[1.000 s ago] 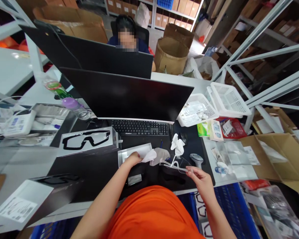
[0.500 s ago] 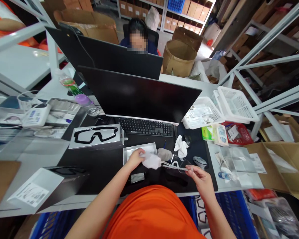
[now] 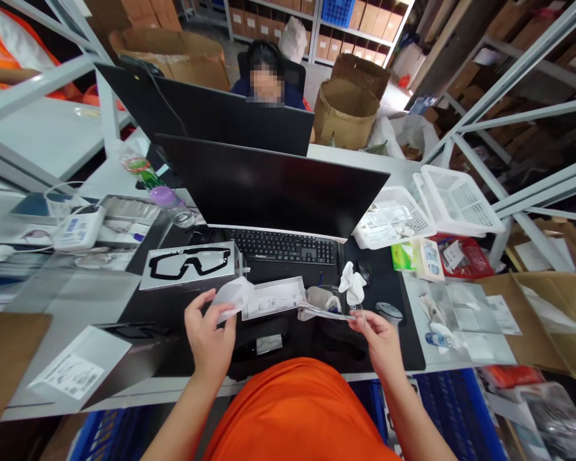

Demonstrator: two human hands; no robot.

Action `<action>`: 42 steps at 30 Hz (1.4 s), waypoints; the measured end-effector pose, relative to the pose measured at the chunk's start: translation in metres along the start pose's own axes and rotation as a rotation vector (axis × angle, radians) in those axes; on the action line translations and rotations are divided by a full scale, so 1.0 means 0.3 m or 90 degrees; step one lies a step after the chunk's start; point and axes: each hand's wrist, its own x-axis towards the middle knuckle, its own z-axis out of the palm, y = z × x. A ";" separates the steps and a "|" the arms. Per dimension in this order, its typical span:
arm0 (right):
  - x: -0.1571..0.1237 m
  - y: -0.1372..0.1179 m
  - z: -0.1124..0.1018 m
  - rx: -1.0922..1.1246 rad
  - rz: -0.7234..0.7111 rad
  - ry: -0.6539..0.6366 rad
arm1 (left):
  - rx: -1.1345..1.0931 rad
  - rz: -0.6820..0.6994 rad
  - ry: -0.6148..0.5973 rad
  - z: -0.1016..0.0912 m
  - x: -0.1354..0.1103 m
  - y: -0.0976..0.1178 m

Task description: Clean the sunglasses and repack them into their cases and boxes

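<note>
My left hand (image 3: 208,326) is raised above the black desk mat and pinches a thin white cloth or film sheet (image 3: 231,297) between its fingers. My right hand (image 3: 379,340) grips the arm of clear plastic goggles (image 3: 327,312), which stretch left towards a grey soft pouch (image 3: 320,298). Between my hands lies a shallow white box (image 3: 271,298) with a printed card inside. A crumpled white cloth (image 3: 352,283) sits beyond the goggles, close to neither hand.
A goggles retail box (image 3: 189,264) stands left of the white box, below the keyboard (image 3: 283,247) and monitor (image 3: 269,186). White baskets (image 3: 461,202) and papers lie on the right. A co-worker (image 3: 266,83) sits behind the far monitor. Cardboard boxes surround the desk.
My left hand has moved left off the white box, taking the white sheet with it and lifting up. The box's printed card now shows. My right hand and the goggles stay nearly in place.
</note>
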 end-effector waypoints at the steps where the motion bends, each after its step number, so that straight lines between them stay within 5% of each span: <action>1: 0.002 0.007 0.015 0.010 0.013 -0.005 | 0.024 0.012 -0.015 -0.001 -0.010 -0.008; 11: -0.012 0.032 0.128 0.088 0.106 -0.049 | 0.171 0.076 -0.441 0.093 -0.080 -0.023; 20: -0.011 0.044 0.118 0.064 0.094 -0.030 | 0.276 -0.014 -0.465 -0.018 -0.087 -0.092; 37: -0.022 0.033 0.120 0.035 0.084 -0.067 | 0.120 -0.033 -0.524 0.062 -0.147 -0.265; 42: -0.027 0.044 0.113 0.032 0.089 -0.076 | 0.061 -0.030 -0.597 0.084 -0.174 -0.242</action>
